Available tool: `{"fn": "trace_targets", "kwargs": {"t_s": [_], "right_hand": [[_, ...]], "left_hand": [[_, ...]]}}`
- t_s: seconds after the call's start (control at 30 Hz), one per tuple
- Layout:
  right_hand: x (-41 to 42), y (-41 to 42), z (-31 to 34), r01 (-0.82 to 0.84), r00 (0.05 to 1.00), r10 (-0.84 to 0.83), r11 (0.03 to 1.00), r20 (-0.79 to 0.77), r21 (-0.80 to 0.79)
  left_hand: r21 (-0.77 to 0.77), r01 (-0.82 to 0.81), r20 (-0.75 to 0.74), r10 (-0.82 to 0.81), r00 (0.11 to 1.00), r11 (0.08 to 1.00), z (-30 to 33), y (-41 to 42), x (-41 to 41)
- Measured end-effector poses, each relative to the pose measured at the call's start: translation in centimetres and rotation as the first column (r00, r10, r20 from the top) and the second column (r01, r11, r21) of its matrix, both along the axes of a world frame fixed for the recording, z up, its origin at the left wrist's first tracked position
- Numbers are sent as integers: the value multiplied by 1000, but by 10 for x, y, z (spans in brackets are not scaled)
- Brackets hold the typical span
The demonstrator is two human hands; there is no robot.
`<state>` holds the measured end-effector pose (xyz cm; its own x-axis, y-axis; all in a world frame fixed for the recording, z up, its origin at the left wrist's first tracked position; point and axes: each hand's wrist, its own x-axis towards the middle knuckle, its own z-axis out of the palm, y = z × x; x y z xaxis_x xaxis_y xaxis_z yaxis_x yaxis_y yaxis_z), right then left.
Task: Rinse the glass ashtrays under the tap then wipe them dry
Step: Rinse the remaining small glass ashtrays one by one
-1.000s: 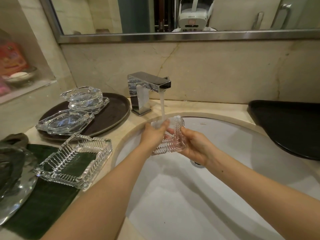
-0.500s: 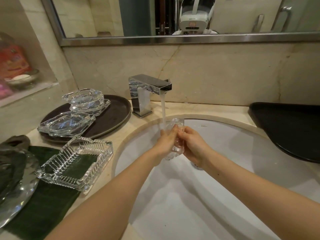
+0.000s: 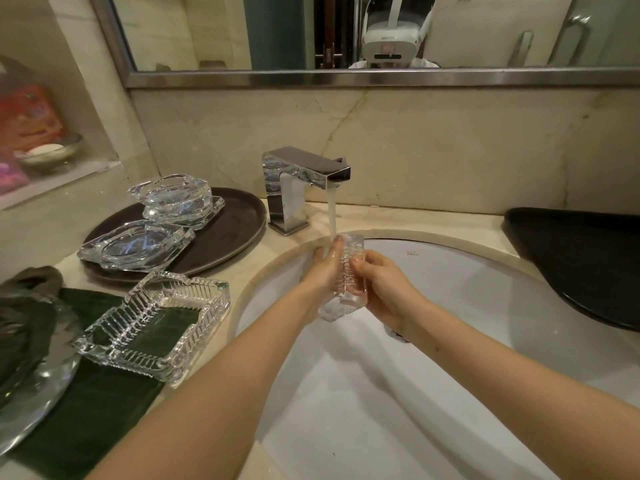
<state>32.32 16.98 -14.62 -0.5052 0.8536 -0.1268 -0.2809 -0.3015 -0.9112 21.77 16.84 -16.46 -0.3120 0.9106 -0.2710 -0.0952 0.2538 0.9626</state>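
Head view: two bare forearms are reaching in from the bottom edge over a smooth white oval basin [image 3: 485, 341]. Near left, a green cloth [image 3: 86, 420] is lying flat on the beige stone counter [image 3: 284, 244], with a square ribbed glass ashtray [image 3: 152, 323] sitting on it, hollow up. A large shiny glass dish [image 3: 24, 393] is overlapping the cloth at the left edge, a dark crumpled rag [image 3: 31, 282] beside it.

Mid-basin, both hands are gripping a second ribbed ashtray [image 3: 346, 282], turned on edge. The left hand [image 3: 323, 268] is pressing against its left face, wet fingers pointing up; the right hand [image 3: 381, 282] is curling its fingers round the right side. A white stream of water is falling onto the top of the ashtray and the left fingertips.

Behind, a boxy chrome tap [image 3: 298, 181] is standing at the basin rim. To its left, a round dark tray [image 3: 225, 237] is carrying smooth faceted ashtrays: one in front [image 3: 135, 244], others stacked behind [image 3: 173, 199]. A black tray [image 3: 581, 265] is sitting at right. Farthest: veined marble wall, steel-framed mirror [image 3: 346, 77].
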Motion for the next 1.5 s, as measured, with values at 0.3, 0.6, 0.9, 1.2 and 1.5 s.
{"fn": "trace_targets", "kwargs": {"t_s": [0.3, 0.6, 0.9, 1.2, 1.5], "right_hand": [[1, 0, 1, -84, 996, 85, 996, 32, -44], [-1, 0, 0, 25, 999, -31, 991, -45, -135], [-8, -11, 2, -156, 988, 156, 987, -5, -49], [-1, -3, 2, -44, 992, 29, 991, 119, 125], [-7, -2, -3, -319, 900, 172, 886, 401, 336]], "left_hand": [[89, -11, -222, 31, 975, 996, 1, -5, 5], [41, 59, -252, -47, 967, 997, -8, 2, 0], [66, -51, -63, 55, 997, 997, 6, -3, -4], [106, 165, 62, -172, 983, 981, 3, -9, 7], [91, 55, 44, -59, 997, 994, 5, -8, -1]]}}
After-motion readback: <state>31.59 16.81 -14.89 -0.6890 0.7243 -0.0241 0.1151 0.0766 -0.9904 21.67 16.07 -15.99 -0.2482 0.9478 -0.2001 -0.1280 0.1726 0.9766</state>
